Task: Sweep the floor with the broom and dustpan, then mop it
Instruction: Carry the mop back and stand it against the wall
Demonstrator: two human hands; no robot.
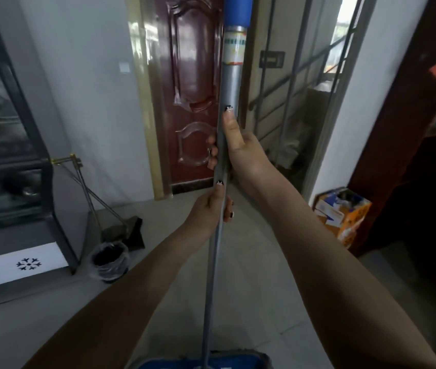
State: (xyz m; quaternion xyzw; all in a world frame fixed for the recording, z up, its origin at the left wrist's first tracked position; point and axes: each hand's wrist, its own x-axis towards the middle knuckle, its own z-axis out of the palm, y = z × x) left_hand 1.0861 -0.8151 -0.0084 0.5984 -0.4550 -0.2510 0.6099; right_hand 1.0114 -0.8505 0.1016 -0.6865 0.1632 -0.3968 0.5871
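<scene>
A mop with a silver handle (pixel 231 83) and a blue top grip stands nearly upright in front of me. Its blue mop head (pixel 232 360) rests on the grey tiled floor at the bottom edge of the view. My right hand (pixel 238 145) grips the handle higher up, thumb pressed along the pole. Just below it, my left hand (pixel 211 209) is wrapped around the same handle. A metal dustpan (pixel 126 230) with a long handle leans against the wall at the left.
A small bin lined with a black bag (pixel 109 261) stands by the dustpan, next to a glass-fronted cabinet (pixel 11 155). A dark red door (pixel 192 89) is straight ahead. An orange and blue cardboard box (pixel 344 214) sits at the right by a dark wooden frame.
</scene>
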